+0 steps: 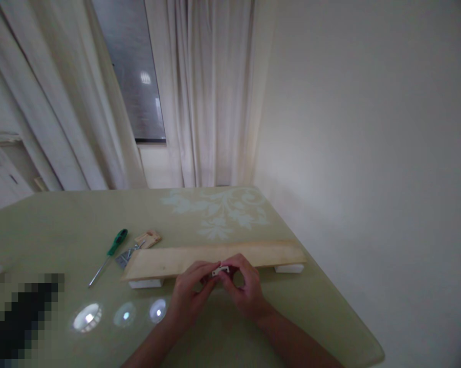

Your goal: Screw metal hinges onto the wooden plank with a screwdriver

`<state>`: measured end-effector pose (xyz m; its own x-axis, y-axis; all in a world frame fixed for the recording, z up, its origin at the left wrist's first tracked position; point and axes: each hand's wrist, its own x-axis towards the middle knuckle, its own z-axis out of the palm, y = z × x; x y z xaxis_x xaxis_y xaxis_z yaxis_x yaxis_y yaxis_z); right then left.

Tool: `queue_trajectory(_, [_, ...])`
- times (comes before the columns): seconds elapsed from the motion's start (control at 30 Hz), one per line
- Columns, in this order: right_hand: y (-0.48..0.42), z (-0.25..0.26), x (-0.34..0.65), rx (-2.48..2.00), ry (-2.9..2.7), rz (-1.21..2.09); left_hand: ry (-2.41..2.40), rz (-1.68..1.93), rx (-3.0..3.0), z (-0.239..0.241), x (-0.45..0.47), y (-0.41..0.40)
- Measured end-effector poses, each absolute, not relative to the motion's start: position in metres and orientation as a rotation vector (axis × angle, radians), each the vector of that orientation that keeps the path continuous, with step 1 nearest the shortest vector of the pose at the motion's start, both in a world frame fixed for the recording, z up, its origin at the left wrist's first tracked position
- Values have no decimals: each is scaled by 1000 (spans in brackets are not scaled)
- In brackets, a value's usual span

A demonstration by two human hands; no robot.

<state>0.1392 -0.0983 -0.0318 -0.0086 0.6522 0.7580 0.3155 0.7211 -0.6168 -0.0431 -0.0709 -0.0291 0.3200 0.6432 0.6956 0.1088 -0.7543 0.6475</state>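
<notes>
My left hand (191, 295) and my right hand (244, 289) meet over the near edge of a long pale wooden plank (169, 260). Together their fingertips pinch a small white bracket-like part (220, 270) just in front of the plank. The plank lies across the table, raised on two white blocks (145, 283), one under each end. Detail of the small part is too blurred to tell.
A green-handled screwdriver (109, 254) lies left of the plank, beside a small metal piece (125, 257) and a small wooden piece (148, 238). The glossy green table (61, 225) ends at a wall on the right. Curtains and a window stand behind. A pixelated patch covers the lower left.
</notes>
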Motion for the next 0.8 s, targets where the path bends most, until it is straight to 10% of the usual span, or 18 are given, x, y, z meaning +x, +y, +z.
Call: queue_trajectory(0.8, [-103,-23,145,-704,-1738,213,615,1051,1262,-21,-39,-75])
